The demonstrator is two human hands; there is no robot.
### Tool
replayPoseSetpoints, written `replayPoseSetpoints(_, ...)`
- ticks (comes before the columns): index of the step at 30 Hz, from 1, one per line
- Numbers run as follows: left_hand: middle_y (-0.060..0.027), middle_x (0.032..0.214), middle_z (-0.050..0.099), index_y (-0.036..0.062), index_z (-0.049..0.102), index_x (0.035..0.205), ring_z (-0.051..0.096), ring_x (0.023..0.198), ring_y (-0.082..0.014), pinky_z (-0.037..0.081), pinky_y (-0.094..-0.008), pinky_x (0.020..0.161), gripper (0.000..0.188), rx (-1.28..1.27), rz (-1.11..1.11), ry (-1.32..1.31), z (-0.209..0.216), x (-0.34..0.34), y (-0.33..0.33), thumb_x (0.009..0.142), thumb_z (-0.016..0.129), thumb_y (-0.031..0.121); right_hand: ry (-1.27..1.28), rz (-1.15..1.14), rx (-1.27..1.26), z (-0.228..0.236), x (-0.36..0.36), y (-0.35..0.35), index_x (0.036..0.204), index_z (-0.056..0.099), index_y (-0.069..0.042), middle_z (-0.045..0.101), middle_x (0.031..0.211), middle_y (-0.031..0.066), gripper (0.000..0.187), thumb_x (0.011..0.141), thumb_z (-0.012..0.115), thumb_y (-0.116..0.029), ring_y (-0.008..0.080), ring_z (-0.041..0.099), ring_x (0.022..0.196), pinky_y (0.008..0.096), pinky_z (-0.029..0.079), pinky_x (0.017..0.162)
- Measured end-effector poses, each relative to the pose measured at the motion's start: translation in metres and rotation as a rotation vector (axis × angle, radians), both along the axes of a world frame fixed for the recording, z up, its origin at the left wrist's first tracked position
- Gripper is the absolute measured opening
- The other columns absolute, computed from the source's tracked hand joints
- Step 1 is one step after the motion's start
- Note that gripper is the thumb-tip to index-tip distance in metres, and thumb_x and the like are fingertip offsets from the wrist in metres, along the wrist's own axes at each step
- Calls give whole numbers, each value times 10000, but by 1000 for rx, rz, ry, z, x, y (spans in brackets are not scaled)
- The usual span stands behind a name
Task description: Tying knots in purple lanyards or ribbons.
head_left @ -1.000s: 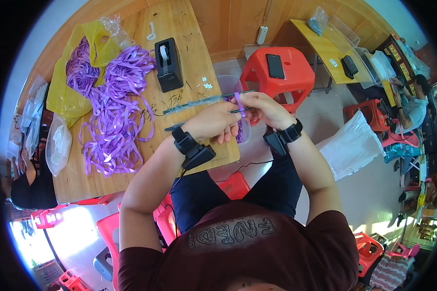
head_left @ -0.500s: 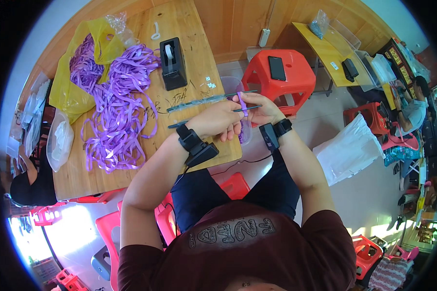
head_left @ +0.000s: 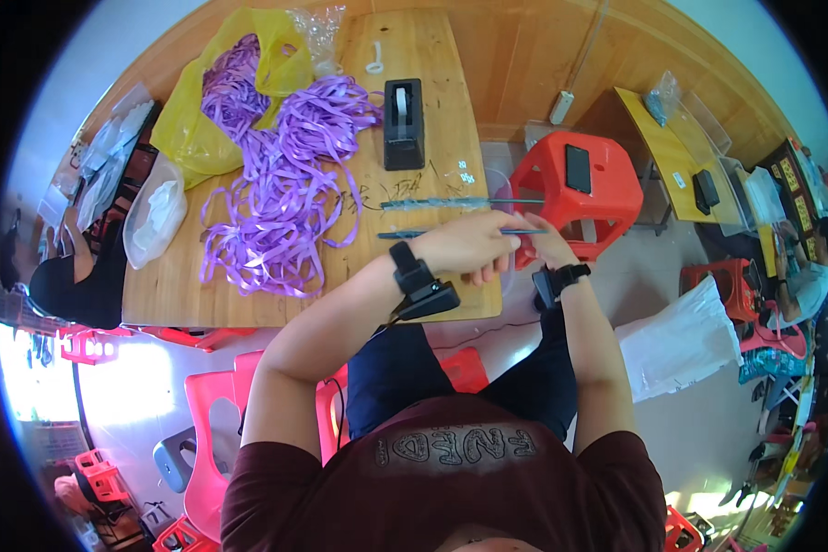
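A thin dark rod [head_left: 397,235] runs under my left hand [head_left: 469,244], which is closed around it above the table's right edge. The rod's tip points towards my right hand [head_left: 548,245]. That hand is closed, its fingers bent close to the tip, with a bit of purple ribbon [head_left: 523,250] between the hands, partly hidden. A second dark rod [head_left: 432,203], partly wrapped in clear film, lies just beyond and sticks out past the table edge. A tangled heap of purple ribbon [head_left: 276,212] spreads over the table to the left.
A yellow plastic bag [head_left: 182,138] holds more ribbon. A black tape dispenser [head_left: 404,147] stands on the wooden table [head_left: 359,294]. Right of it are a red stool [head_left: 607,198] bearing a phone [head_left: 577,169], and a white sack [head_left: 685,340] on the floor. Other people sit at both sides.
The view has shifted, so the table sits further right. My right hand has dropped a little below the second rod, and the purple ribbon loop near the rod tips is now mostly hidden.
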State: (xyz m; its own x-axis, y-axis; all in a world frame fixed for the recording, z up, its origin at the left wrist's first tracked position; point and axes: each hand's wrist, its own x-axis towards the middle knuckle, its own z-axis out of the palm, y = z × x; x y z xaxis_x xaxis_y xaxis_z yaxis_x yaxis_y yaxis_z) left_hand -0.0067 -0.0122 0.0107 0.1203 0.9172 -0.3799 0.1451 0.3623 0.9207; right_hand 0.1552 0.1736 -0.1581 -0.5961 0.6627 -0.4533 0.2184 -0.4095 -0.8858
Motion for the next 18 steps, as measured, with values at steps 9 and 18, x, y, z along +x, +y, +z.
replayPoseSetpoints(9, -188, 887, 658, 73, 708, 1013, 637, 945, -358, 507, -440, 881, 252, 681, 335, 1321, 35, -152, -37, 860, 603, 243, 120, -150, 243, 43, 54, -63, 1263, 603, -49, 648, 966, -10, 338, 960, 654, -190, 69, 597, 761, 191, 467, 646)
replayPoseSetpoints(18, -30, 715, 607, 32, 676, 925, 610, 716, -170, 486, -297, 698, 253, 576, 495, 844, 84, -194, -46, 940, 633, 281, 361, -179, 483, 101, 52, -131, 1221, 606, 15, 628, 949, 2, 259, 981, 607, -84, 75, 588, 813, 198, 467, 718)
